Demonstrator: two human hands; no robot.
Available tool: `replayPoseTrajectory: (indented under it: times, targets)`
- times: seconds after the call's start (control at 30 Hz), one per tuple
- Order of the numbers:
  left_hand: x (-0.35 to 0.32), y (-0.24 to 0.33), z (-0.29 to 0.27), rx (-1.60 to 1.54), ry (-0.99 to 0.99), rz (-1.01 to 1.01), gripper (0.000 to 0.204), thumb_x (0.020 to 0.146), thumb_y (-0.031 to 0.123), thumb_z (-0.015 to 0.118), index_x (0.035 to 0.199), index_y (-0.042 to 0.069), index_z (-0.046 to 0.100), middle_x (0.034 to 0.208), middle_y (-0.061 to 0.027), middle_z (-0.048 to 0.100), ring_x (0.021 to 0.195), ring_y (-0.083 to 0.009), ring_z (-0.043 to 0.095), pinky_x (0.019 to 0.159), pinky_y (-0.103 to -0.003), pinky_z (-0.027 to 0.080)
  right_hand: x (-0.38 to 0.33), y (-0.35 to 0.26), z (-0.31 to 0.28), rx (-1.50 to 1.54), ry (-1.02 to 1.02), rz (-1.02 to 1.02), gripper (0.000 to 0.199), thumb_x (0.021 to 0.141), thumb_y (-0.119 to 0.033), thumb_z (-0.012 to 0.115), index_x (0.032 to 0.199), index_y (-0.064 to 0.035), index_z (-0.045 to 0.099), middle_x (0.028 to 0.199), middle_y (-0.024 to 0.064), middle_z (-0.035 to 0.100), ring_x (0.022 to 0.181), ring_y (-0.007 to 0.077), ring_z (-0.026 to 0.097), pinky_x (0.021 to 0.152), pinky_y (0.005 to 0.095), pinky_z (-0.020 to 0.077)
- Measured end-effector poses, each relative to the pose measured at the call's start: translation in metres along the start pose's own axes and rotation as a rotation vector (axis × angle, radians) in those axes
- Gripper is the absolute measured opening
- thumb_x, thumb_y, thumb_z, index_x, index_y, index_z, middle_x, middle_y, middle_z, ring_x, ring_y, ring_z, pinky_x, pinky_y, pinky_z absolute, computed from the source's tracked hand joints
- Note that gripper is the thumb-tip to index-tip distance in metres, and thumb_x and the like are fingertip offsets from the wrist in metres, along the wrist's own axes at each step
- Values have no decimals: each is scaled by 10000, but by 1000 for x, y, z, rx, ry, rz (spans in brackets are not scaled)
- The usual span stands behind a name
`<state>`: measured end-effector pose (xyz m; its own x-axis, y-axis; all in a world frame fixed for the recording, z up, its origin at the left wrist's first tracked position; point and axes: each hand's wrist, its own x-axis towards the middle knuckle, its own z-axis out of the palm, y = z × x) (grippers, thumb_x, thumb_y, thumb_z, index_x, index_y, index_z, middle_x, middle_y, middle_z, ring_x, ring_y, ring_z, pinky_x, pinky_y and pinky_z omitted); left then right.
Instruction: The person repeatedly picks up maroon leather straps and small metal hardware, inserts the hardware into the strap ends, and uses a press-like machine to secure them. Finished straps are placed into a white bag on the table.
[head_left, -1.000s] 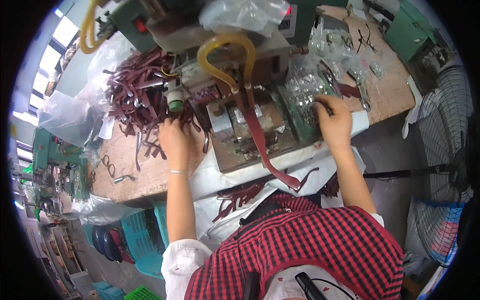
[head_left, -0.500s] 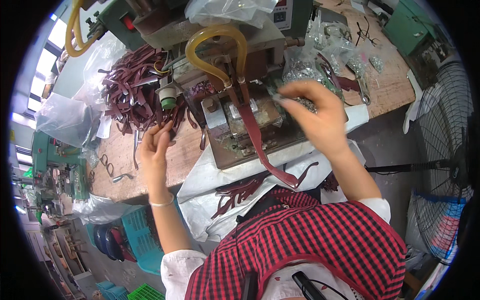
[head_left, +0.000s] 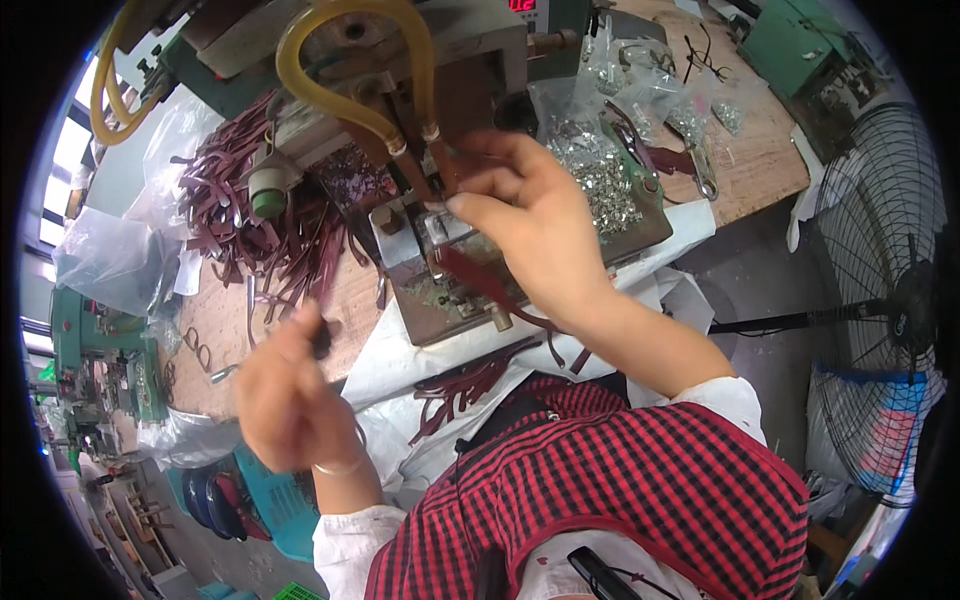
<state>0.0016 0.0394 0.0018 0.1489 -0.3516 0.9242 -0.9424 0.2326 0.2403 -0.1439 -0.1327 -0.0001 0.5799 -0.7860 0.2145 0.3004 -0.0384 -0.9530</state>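
Observation:
My right hand (head_left: 548,225) is at the bench machine, thumb and fingertips pinched together beside its two copper-coloured prongs (head_left: 440,170). Whatever small thing the fingertips hold is hidden. Below that hand, a dark red eyeglass temple (head_left: 480,277) lies slanting over the front of the machine's metal base (head_left: 440,325), its wide end near the small metal block (head_left: 436,228) under the prongs. My left hand (head_left: 285,395) is raised over the table's left front edge, smeared by motion. A dark spot shows by its fingertips, too blurred to name.
A heap of dark red temples (head_left: 235,190) covers the table's left part. Small shiny metal parts (head_left: 595,180) lie right of the prongs. Yellow hoses (head_left: 290,60) loop above. More temples (head_left: 470,385) rest on white sheeting by my lap. A caged fan (head_left: 880,310) stands right.
My right hand has moved left to the prongs. The temple, earlier reaching up to the prongs, now lies lower, its wide end apart from them. My left hand has dropped toward me. The view has shifted.

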Motion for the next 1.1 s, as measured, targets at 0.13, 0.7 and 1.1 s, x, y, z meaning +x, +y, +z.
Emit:
replayPoseTrajectory:
  times: [0.13, 0.7, 1.1]
  targets:
    - [7, 27, 19, -42, -394, 222, 200, 768, 96, 801, 915, 18, 691, 1036, -190, 730, 591, -153, 590, 501, -254, 439, -19, -5, -13, -222, -50, -147, 380, 901, -63, 638, 1263, 30, 575, 1205, 139, 650, 1124, 208, 615, 986, 322, 466]
    - [-15, 17, 62, -108, -306, 273, 215, 745, 149, 790, 923, 72, 695, 1058, -97, 703, 566, -102, 559, 480, -255, 424, 4, 79, -134, -1129, 317, -394, 126, 874, -122, 666, 957, -31, 696, 1083, 176, 685, 1040, 355, 630, 913, 412, 482]
    - [0, -104, -64, 449, -168, -300, 260, 810, -108, 663, 1027, 20, 726, 988, -144, 682, 842, -259, 665, 775, -335, 545, 24, 99, -123, 26, 607, -132, 156, 945, -121, 684, 1047, -8, 717, 959, 18, 706, 872, 85, 618, 819, 225, 465]
